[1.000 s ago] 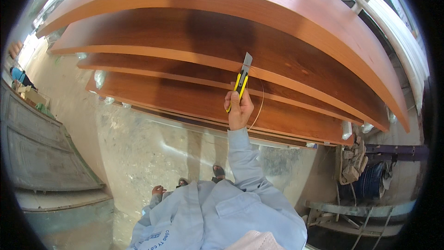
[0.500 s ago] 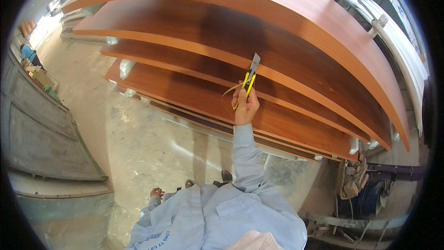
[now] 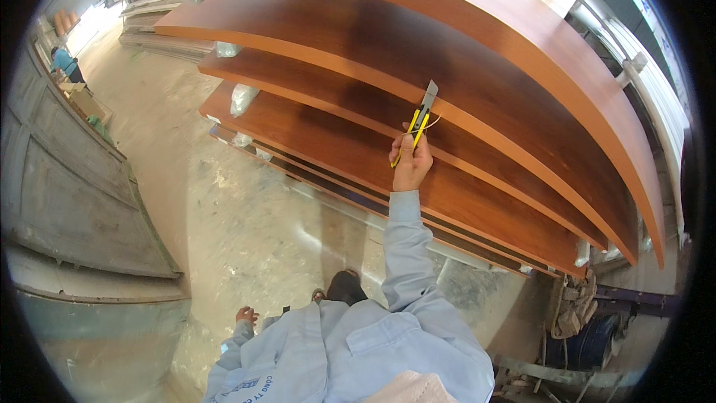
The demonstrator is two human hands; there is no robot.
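Observation:
My right hand is closed around a yellow and black utility knife, its blade out and pointing away from me. A thin, pale brown strip curls beside the knife's front end. Beneath and beyond the knife lie stacked reddish-brown wood panels, spaced apart in layers. The blade overlaps the front edge of an upper panel in view; whether it touches is unclear. Low at my left side hangs my left hand, with nothing seen in it and its fingers loosely apart.
Clear wrapped spacers sit between panel ends. A grey panelled wooden piece stands at left. Far left, a person in blue bends near boxes. A dark blue drum-like object is at lower right, near a white pipe frame.
My view has shifted, and the panels sit further right and lower in it. The right hand still grips the knife. The strip has swung from its left to its right, and one leg has stepped forward.

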